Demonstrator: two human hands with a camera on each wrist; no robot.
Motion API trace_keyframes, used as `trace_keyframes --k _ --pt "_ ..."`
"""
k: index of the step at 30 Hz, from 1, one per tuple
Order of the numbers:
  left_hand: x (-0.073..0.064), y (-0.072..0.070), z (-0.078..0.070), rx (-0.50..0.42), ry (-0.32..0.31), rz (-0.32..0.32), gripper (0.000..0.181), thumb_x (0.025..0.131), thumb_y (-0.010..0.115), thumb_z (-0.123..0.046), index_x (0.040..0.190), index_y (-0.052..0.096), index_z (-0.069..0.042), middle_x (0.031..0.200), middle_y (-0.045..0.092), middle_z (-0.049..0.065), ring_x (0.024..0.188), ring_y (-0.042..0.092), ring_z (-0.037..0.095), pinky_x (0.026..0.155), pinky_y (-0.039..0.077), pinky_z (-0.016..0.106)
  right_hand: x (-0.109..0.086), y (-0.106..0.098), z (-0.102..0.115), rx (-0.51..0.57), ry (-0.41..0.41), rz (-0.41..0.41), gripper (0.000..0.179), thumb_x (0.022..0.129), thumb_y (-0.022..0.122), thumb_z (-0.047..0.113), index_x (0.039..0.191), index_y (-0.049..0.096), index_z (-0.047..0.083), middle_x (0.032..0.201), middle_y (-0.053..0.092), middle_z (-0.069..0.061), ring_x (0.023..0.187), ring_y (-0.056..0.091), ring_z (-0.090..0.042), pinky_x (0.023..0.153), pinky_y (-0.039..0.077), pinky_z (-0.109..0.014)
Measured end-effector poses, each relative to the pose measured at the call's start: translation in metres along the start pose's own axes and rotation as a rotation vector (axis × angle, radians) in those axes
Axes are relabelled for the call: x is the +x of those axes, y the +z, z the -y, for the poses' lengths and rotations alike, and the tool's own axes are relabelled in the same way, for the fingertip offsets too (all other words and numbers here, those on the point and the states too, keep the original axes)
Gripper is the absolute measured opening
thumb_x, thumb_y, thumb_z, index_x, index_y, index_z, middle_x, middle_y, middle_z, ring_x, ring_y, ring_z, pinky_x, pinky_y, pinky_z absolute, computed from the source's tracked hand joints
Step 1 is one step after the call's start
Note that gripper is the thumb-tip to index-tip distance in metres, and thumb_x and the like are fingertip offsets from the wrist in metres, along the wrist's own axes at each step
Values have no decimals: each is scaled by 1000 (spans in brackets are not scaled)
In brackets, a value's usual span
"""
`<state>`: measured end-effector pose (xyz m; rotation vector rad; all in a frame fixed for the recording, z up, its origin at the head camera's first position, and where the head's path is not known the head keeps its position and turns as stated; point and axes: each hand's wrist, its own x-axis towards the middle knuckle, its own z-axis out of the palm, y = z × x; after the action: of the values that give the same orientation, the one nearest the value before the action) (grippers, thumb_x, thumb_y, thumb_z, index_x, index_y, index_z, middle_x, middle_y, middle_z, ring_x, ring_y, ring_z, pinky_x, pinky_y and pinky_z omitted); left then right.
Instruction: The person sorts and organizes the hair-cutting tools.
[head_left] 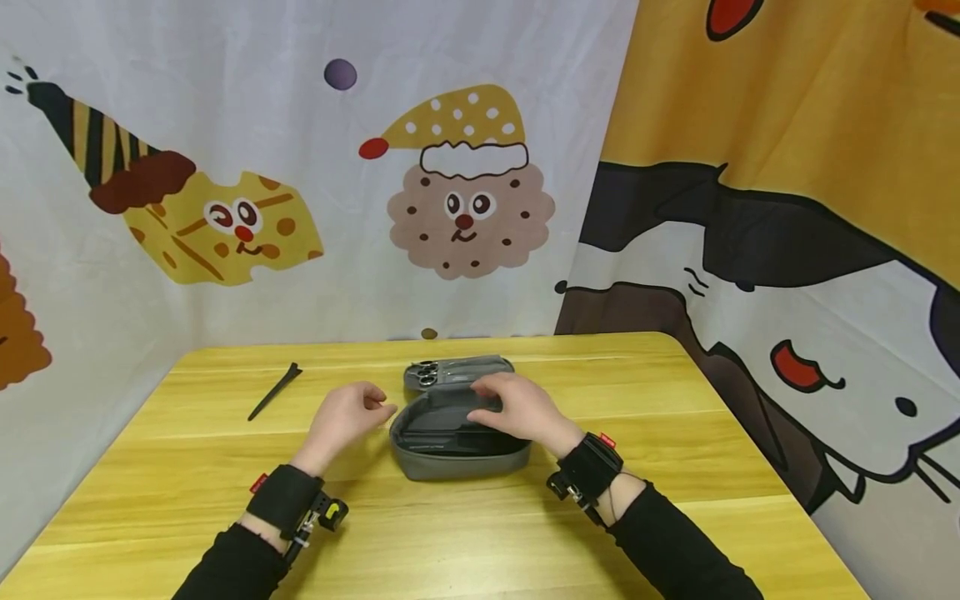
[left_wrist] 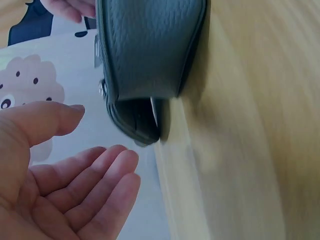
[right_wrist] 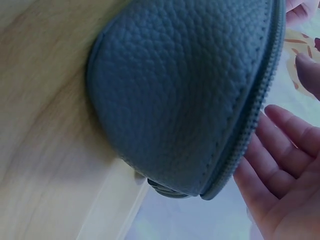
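A grey leather-textured zip case (head_left: 461, 467) stands unzipped on the table, its lid (head_left: 472, 369) folded back on the far side. Small metal scissors (head_left: 427, 380) are tucked in the lid's left end. Inside the case lies something dark and flat, its kind unclear. My left hand (head_left: 348, 421) hovers just left of the case, thumb and fingers apart with nothing between them; the left wrist view shows this palm (left_wrist: 65, 185) bare. Over the case's right rim is my right hand (head_left: 517, 408), fingers relaxed and thumb spread. In the right wrist view its fingers (right_wrist: 285, 150) appear beside the zip edge, holding nothing visible.
A long dark hair clip (head_left: 275, 392) lies on the wooden table (head_left: 450, 542), to the far left of the case. Behind the table hangs a printed curtain (head_left: 300, 125) with cartoon figures, and it continues along the right side.
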<state>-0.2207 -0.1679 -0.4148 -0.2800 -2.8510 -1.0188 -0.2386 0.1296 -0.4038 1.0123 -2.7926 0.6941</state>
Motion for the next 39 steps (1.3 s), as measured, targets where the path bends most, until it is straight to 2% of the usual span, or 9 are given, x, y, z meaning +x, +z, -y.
trace_keyframes --k 5,10,18,25,30,36,39 --pt "3 -10 8 58 16 -32 35 90 73 -26 110 69 3 94 69 12 85 65 28 77 53 43 -2 -3 2 14 -8 -34 52 91 72 37 133 61 6 123 64 -7 112 60 -22 96 48 -33" --pt "6 -23 21 90 -14 -55 42 92 71 -25 119 64 7 108 67 23 94 64 37 80 52 47 -3 -4 1 19 -18 -65 54 91 71 40 134 60 9 126 63 -4 114 58 -21 97 47 -33" --pt "13 -39 40 140 -53 -125 46 90 72 -22 120 62 12 109 65 30 92 63 42 77 52 53 -9 -7 -1 19 -30 -106 60 90 72 41 138 57 8 132 59 -8 122 54 -26 102 44 -37" --pt "19 -50 62 139 -158 -120 54 91 69 -24 128 56 13 118 61 33 99 61 47 75 52 55 -12 -9 -5 -1 -14 -120 67 89 73 44 142 53 8 139 56 -9 128 51 -28 105 42 -38" --pt "20 -57 80 137 -237 -120 56 92 67 -25 130 54 14 122 59 34 101 60 48 75 52 55 -13 -11 -6 -16 -36 -137 69 88 74 45 142 53 8 138 56 -9 128 51 -28 105 42 -39" --pt "20 -64 95 166 -289 -125 52 93 65 -22 128 54 14 122 56 36 100 59 51 73 52 56 -16 -10 -7 -36 -66 -145 70 89 71 47 144 51 9 142 52 -10 134 44 -29 112 34 -38" --pt "19 -68 101 185 -316 -125 50 92 65 -21 127 55 14 122 56 36 101 58 52 73 52 56 -17 -10 -10 -37 -72 -155 70 89 72 46 144 51 8 142 52 -11 134 44 -30 112 34 -39"
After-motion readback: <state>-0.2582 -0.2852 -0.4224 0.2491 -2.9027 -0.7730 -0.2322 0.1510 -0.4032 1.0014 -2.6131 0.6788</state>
